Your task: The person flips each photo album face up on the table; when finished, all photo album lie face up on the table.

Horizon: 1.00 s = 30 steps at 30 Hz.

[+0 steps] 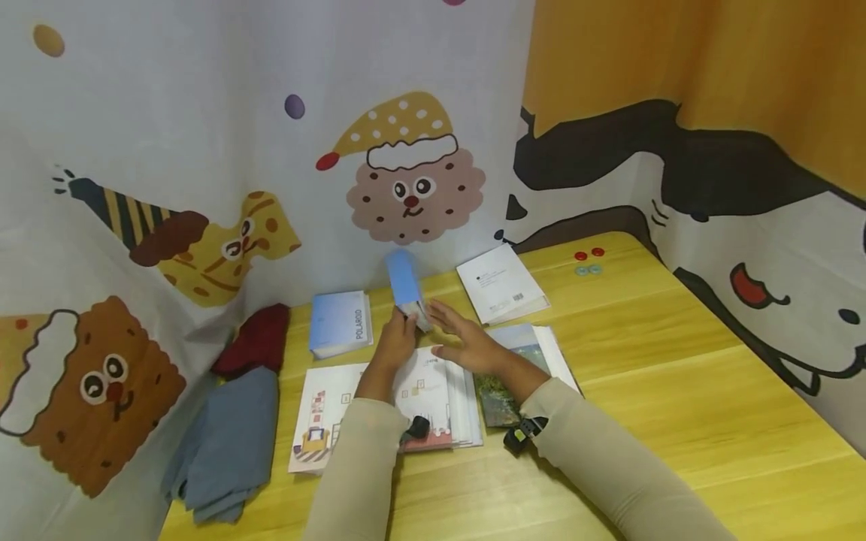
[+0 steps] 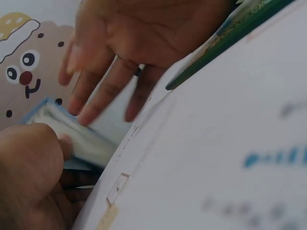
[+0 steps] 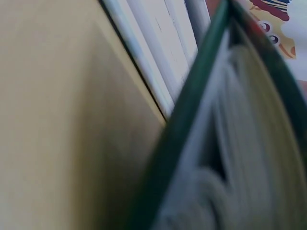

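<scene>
A thick blue photo album [image 1: 404, 279] stands upright near the back edge of the table. My left hand [image 1: 395, 342] grips its near lower end, and in the left wrist view the thumb of that left hand [image 2: 29, 167] lies against the pale page edges of the album [image 2: 91, 146]. Close on the right is my right hand [image 1: 473, 346], fingers extended and apart; whether its fingertips touch the album is hard to tell. Beneath the hands lies an open illustrated book [image 1: 426, 376]. A landscape-covered book [image 1: 497, 394] sits under the right forearm, its dark green cover edge [image 3: 192, 96] blurred in the right wrist view.
A blue album marked POLAROID [image 1: 337, 323] lies at back left, a white book [image 1: 502, 284] at back right. Red and pale blue buttons [image 1: 588, 269] sit farther right. Folded grey-blue cloth [image 1: 233, 443] and a dark red cloth [image 1: 257, 340] line the left edge. A printed curtain [image 1: 223, 113] hangs behind.
</scene>
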Available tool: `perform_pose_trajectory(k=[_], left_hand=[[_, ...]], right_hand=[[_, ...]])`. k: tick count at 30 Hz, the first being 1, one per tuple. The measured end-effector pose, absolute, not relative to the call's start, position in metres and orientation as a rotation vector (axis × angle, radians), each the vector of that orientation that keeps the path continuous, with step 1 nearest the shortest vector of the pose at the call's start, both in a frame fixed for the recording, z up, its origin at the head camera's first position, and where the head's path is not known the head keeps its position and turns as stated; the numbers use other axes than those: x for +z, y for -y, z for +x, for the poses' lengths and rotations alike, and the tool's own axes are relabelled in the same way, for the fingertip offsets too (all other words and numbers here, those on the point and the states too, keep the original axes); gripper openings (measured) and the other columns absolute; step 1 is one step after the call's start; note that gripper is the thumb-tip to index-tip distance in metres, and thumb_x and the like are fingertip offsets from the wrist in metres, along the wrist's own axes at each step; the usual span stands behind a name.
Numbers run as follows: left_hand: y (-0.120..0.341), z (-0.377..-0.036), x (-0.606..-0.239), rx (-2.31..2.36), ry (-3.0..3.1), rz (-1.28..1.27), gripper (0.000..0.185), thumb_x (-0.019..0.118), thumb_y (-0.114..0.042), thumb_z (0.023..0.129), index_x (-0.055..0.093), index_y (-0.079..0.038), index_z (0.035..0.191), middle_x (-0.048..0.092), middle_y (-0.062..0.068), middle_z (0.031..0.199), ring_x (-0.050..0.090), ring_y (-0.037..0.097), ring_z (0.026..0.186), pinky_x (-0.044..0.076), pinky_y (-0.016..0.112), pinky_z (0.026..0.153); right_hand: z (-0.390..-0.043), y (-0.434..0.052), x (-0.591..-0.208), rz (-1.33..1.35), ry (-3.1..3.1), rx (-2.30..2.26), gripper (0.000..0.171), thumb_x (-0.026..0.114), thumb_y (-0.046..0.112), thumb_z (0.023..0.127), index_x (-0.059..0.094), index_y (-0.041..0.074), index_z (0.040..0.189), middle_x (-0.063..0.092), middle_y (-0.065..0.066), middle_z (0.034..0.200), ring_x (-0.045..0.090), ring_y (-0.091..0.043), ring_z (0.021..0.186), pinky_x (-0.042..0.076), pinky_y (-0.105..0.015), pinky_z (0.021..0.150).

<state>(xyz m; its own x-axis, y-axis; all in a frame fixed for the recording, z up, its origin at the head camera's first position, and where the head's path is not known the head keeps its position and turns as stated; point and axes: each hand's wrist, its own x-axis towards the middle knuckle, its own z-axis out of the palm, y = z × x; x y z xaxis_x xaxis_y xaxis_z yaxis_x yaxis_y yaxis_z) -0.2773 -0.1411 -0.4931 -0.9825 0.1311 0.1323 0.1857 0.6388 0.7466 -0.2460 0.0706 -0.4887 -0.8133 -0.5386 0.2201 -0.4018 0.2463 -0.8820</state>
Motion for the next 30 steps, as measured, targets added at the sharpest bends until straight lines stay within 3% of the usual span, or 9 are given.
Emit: perform_pose_trajectory(k=[3, 7, 11, 15, 20, 26, 30], left_hand=[[0.142, -0.275, -0.493, -1.382, 2.674, -0.218, 0.067, 0.056, -0.024, 0.114, 0.027, 0.003, 0.168, 0.054, 0.037, 0.157, 0.051, 0.052, 0.151, 0.039, 0.06, 0.129], [0.144, -0.275, -0.489, -1.53, 2.494, -0.088, 0.097, 0.073, -0.022, 0.104, 0.01, -0.003, 0.175, 0.031, 0.032, 0.175, 0.032, 0.048, 0.164, 0.024, 0.058, 0.137], [0.144, -0.275, -0.486, -1.56, 2.472, 0.001, 0.104, 0.081, -0.025, 0.099, 0.013, -0.002, 0.175, 0.018, 0.03, 0.18, 0.019, 0.049, 0.168, 0.016, 0.06, 0.139], [0.143, -0.275, -0.485, -1.541, 2.487, 0.134, 0.095, 0.08, -0.03, 0.099, 0.026, -0.002, 0.172, 0.028, 0.032, 0.175, 0.027, 0.05, 0.165, 0.022, 0.06, 0.137], [0.144, -0.277, -0.484, -1.475, 2.493, 0.287, 0.076, 0.077, -0.022, 0.1, 0.043, 0.003, 0.163, 0.044, 0.033, 0.166, 0.039, 0.05, 0.16, 0.029, 0.056, 0.136], [0.144, -0.279, -0.484, -1.513, 2.485, 0.278, 0.057, 0.064, -0.009, 0.103, 0.052, 0.003, 0.157, 0.047, 0.029, 0.167, 0.039, 0.046, 0.161, 0.028, 0.054, 0.136], [0.145, -0.279, -0.487, -1.474, 2.451, 0.25, 0.05, 0.063, -0.004, 0.102, 0.057, 0.006, 0.15, 0.049, 0.032, 0.16, 0.042, 0.048, 0.156, 0.03, 0.054, 0.136]], right_hand=[[-0.245, -0.07, -0.49, -0.917, -2.412, -1.552, 0.089, 0.069, 0.015, 0.107, 0.015, 0.011, 0.177, 0.031, -0.016, 0.18, 0.036, -0.04, 0.164, 0.038, -0.062, 0.129], [-0.247, -0.071, -0.492, -0.936, -2.487, -1.45, 0.084, 0.069, 0.018, 0.107, 0.021, 0.01, 0.175, 0.033, -0.016, 0.179, 0.037, -0.041, 0.164, 0.039, -0.063, 0.129], [-0.248, -0.071, -0.493, -0.975, -2.534, -1.367, 0.08, 0.07, 0.018, 0.106, 0.028, 0.009, 0.174, 0.035, -0.015, 0.179, 0.037, -0.039, 0.164, 0.038, -0.062, 0.13], [-0.248, -0.071, -0.493, -1.004, -2.524, -1.368, 0.076, 0.069, 0.015, 0.106, 0.032, 0.003, 0.171, 0.036, -0.018, 0.177, 0.036, -0.039, 0.164, 0.04, -0.06, 0.129], [-0.248, -0.07, -0.493, -0.977, -2.488, -1.394, 0.073, 0.069, 0.012, 0.107, 0.034, 0.0, 0.17, 0.035, -0.019, 0.177, 0.036, -0.039, 0.164, 0.041, -0.058, 0.129], [-0.249, -0.07, -0.493, -0.966, -2.557, -1.396, 0.068, 0.067, 0.013, 0.108, 0.038, 0.0, 0.168, 0.04, -0.019, 0.175, 0.041, -0.039, 0.162, 0.047, -0.058, 0.124], [-0.248, -0.07, -0.492, -0.938, -2.577, -1.443, 0.066, 0.067, 0.012, 0.108, 0.041, 0.001, 0.167, 0.043, -0.018, 0.174, 0.042, -0.039, 0.161, 0.048, -0.059, 0.123]])
